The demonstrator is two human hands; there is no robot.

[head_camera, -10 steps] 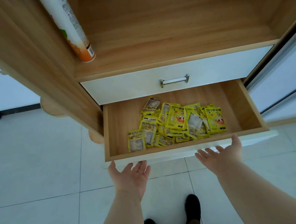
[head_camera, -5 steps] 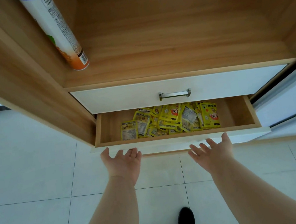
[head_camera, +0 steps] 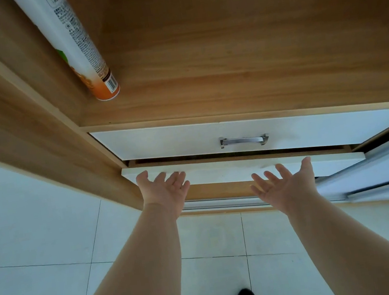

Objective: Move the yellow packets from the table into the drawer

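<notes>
The lower drawer (head_camera: pixel 229 170) of the wooden cabinet is pushed almost fully in, leaving only a thin dark gap under the upper drawer. Its white front faces me. No yellow packets show; they are hidden inside. My left hand (head_camera: pixel 163 191) is flat with straight fingers against the left part of the drawer front. My right hand (head_camera: pixel 286 183) lies spread and flat against the right part. Neither hand holds anything.
The upper white drawer (head_camera: pixel 162 139) with a metal handle (head_camera: pixel 243 140) is closed. A tall white and orange spray can (head_camera: pixel 77 46) stands on the wooden shelf (head_camera: pixel 228 79) above. A sliding door rail (head_camera: pixel 381 170) runs at the right. White floor tiles (head_camera: pixel 39 246) lie below.
The drawer has slid from wide open to almost closed under both palms. The yellow packets have gone out of sight inside it. The camera has moved closer to the cabinet.
</notes>
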